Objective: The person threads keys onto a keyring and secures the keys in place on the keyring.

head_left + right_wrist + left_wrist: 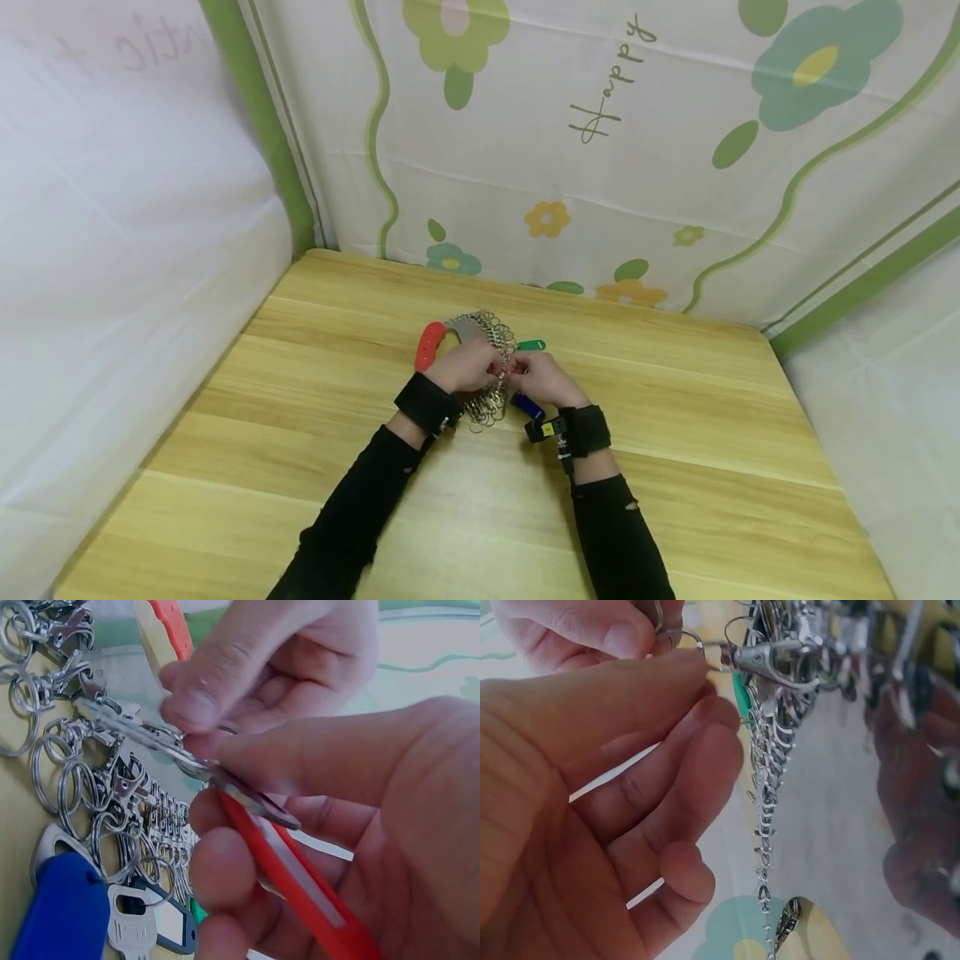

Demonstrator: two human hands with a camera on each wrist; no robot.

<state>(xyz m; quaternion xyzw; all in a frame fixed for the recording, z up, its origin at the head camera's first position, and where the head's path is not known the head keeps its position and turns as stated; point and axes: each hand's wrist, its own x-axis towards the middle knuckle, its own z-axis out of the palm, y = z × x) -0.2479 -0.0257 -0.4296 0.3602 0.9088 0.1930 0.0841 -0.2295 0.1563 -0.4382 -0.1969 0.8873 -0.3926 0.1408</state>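
Note:
Near the middle of the table lies a flat metal key holder with a red handle (430, 346), its edge lined with several clips and split rings (487, 408). My left hand (472, 365) reaches over it and pinches a split ring (682, 634) between thumb and forefinger. That ring hangs from a clip on the holder's edge. Close beside it, my right hand (547, 379) holds a key (259, 802) with a red key tag (300, 877), the tag lying against the fingers. Fingers partly hide where key and ring meet.
A blue key tag (528, 406) and a green key tag (532, 344) lie at the holder's right side. In the right wrist view, a dark-framed tag (178, 930) and a silver key (131, 926) sit by the blue one. White cloth walls edge the wooden table (712, 467).

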